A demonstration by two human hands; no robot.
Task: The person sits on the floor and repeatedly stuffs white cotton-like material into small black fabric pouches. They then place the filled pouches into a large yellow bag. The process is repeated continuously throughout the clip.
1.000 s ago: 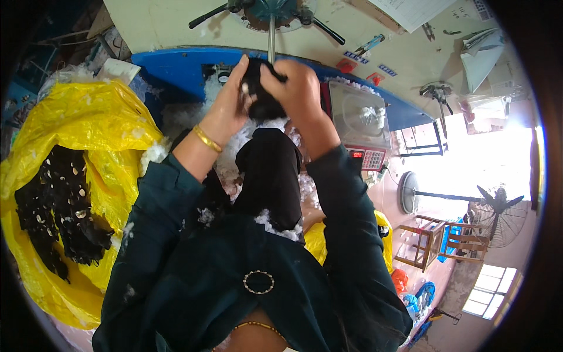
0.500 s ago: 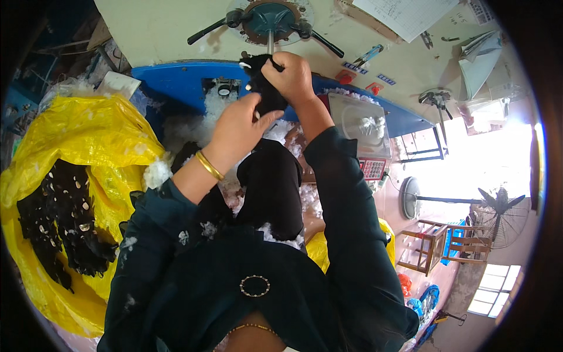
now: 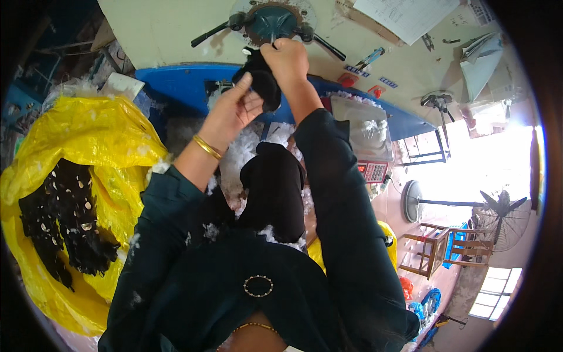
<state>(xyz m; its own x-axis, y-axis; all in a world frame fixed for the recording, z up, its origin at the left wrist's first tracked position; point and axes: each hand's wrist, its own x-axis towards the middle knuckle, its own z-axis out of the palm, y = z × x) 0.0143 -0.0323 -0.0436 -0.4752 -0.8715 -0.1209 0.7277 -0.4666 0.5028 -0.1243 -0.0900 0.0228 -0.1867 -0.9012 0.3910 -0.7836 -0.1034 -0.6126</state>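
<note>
With right hand (image 3: 287, 60), gripping black cloth (image 3: 267, 85); with open left hand (image 3: 227, 115), touching it; seemingly midway, with more pieces (image 3: 73, 220) in yellow bag (image 3: 111, 130).

A creased black plush piece (image 3: 267, 85), a white patch (image 3: 247, 51) at its upper left, hangs from the right fingers (image 3: 273, 56), its lower left against the left fingers (image 3: 252, 104).

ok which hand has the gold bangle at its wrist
The left hand: the bangle circles its wrist, while the right hand shows a bare wrist.
</note>
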